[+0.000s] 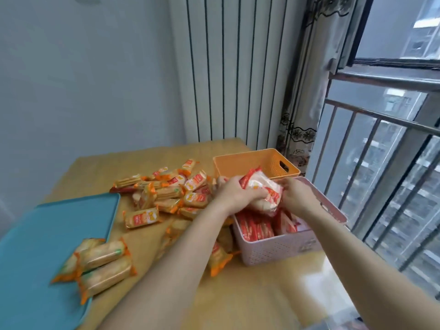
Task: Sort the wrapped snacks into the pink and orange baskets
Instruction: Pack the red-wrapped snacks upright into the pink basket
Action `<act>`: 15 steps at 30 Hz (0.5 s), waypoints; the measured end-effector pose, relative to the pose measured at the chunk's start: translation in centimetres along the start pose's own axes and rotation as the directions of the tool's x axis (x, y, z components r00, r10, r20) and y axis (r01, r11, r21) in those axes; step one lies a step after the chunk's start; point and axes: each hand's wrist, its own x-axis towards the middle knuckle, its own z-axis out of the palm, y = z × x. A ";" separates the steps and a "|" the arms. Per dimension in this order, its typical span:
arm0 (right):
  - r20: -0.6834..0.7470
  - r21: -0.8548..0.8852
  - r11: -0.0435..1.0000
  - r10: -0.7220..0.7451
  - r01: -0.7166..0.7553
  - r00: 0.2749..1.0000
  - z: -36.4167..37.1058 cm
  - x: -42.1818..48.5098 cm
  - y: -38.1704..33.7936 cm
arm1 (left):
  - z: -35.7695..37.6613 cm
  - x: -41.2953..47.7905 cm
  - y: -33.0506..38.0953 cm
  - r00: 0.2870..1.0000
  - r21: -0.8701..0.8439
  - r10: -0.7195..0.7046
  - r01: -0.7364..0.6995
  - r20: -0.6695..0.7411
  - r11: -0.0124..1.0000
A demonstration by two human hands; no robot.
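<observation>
My left hand (234, 195) and my right hand (296, 196) together grip a bundle of red-wrapped snacks (262, 189) held just above the far end of the pink basket (273, 248). Several red-wrapped snacks (256, 228) stand packed inside that basket. The orange basket (250, 163) sits right behind it, its inside looking bare from here. A heap of orange-wrapped snacks (171, 191) lies on the wooden table (250, 294) to the left of both baskets. Three more orange-wrapped snacks (102, 265) rest on the edge of a teal tray (42, 234).
The teal tray covers the table's left front corner. One orange-wrapped snack (220, 257) lies against the pink basket's left wall under my left forearm. A white radiator (238, 67) and a curtain (307, 91) stand behind the table, and a barred window (385, 175) is at the right.
</observation>
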 end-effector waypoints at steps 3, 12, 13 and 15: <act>-0.111 0.074 0.997 -0.024 0.032 0.994 -0.6 0.7 1.4 | -0.1 -0.5 -0.3 0.983 -0.002 0.101 -0.102 -0.151 0.995; 0.053 0.282 0.901 -0.359 0.330 0.932 -2.7 -1.1 1.0 | 1.1 -0.1 -0.4 0.916 0.108 0.243 -0.219 -0.320 0.970; 0.106 0.219 0.909 -0.385 0.356 0.917 -2.5 -1.2 0.9 | 1.3 0.0 -0.3 0.904 0.132 0.259 -0.226 -0.341 0.965; 0.106 0.056 0.917 -0.398 0.394 0.911 -2.2 -1.3 0.8 | 1.8 0.0 0.3 0.899 0.169 0.252 -0.204 -0.358 0.964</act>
